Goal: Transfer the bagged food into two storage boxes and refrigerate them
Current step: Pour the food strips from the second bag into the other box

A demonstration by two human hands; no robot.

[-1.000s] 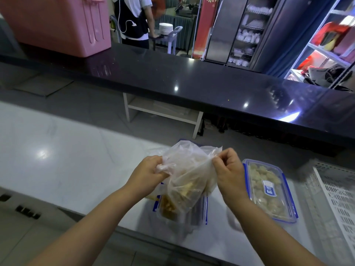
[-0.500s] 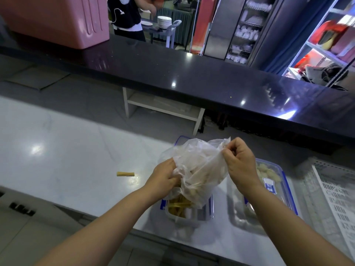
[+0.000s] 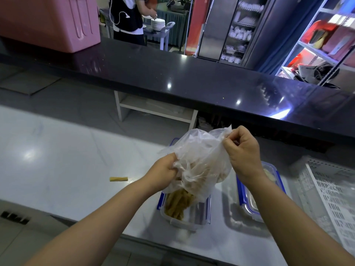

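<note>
A clear plastic bag [image 3: 201, 162] is tipped mouth-down over an open clear storage box [image 3: 194, 219] with blue clips on the white counter. My left hand [image 3: 163, 173] grips the bag's lower left side. My right hand [image 3: 242, 150] pinches its upper right corner, higher up. Yellow-brown food sticks [image 3: 178, 204] lie in the box under the bag's mouth, and more show through the plastic. A second storage box [image 3: 247, 200] with a blue-rimmed lid stands to the right, half hidden by my right forearm.
One loose yellow food stick [image 3: 118, 178] lies on the counter to the left. A white perforated crate [image 3: 334, 200] sits at the right edge. A raised black counter [image 3: 172, 73] runs behind, with a pink bin [image 3: 48, 22] on it. A person stands beyond it.
The bag has been raised and tipped further, and more sticks now lie in the box. My right hand moved up and right. One stick dropped onto the counter at left.
</note>
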